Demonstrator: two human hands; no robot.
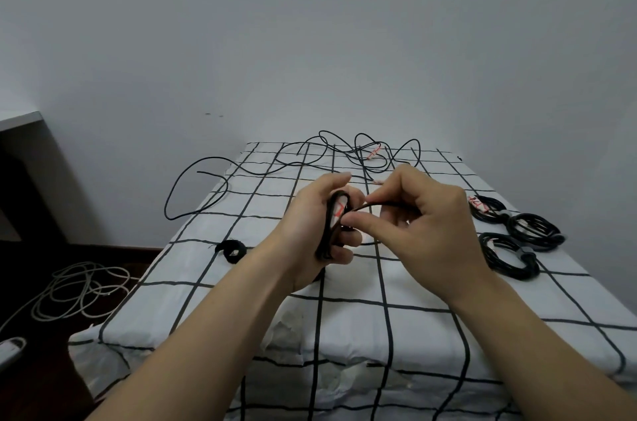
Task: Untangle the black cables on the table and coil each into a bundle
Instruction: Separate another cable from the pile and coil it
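Observation:
My left hand (319, 231) grips a coiled black cable bundle (331, 224) upright above the middle of the table, a white tag with red marks showing inside the loop. My right hand (424, 213) pinches the loose end of that cable (370, 205) just right of the bundle. A tangle of loose black cable (344, 151) lies at the far edge, and one strand (193, 193) loops out over the left side. Three coiled black bundles (517, 237) lie at the right. A small black roll (231, 250) sits left of my left wrist.
The table (344, 317) is covered in a white cloth with a black grid. A pale grey cable (79, 289) lies coiled on the dark floor at the left, with a white object (10, 350) near it. A plain wall stands behind.

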